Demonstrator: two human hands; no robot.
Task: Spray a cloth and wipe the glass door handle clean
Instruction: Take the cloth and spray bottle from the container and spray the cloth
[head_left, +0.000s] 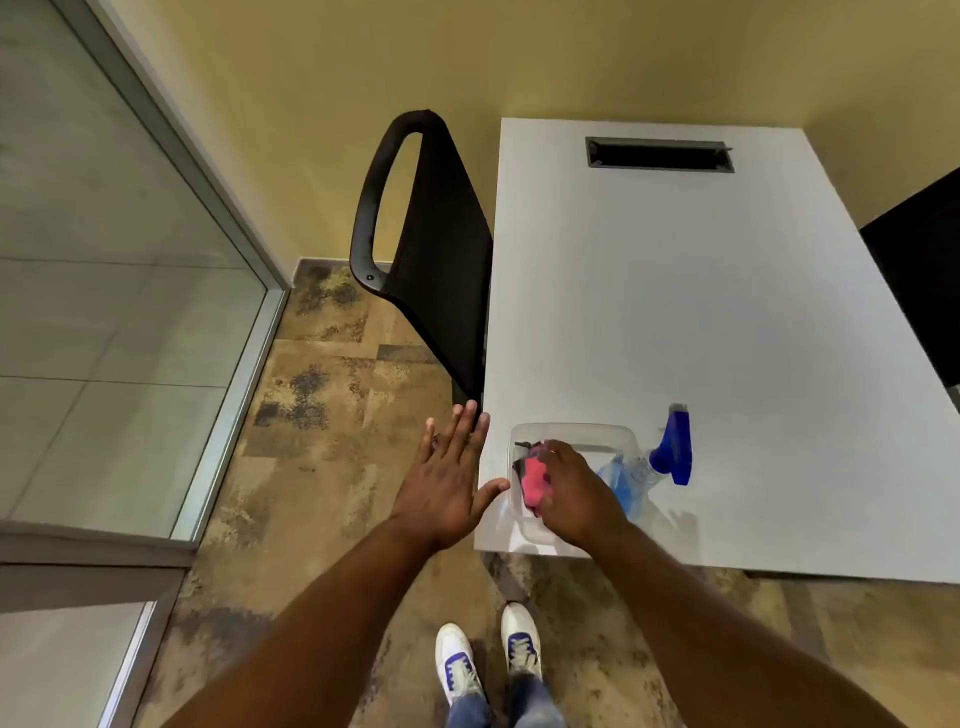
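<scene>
Cloth, pink with a dark edge, sits inside a clear plastic tub at the near left corner of a white table. The right hand reaches into the tub from the near side and lies on the cloth, fingers curled down around it; whether it is lifted off the tub floor I cannot tell. Just to the right of the tub, a spray bottle lies on its side on the tabletop, its clear body of blue liquid partly hidden behind the right wrist and its blue trigger head pointing away toward the right.

The left hand hovers flat and spread, palm down, holding nothing. It hangs mostly over the floor just beyond the table's left edge, with the thumb tip reaching the table corner beside the tub.

A black mesh chair stands pushed against the left side of the table, and a dark slot is cut into the far end of the tabletop. A glass partition with a metal frame runs along the left of the view over mottled brown carpet. Two white and blue shoes show at the bottom, toes toward the table
</scene>
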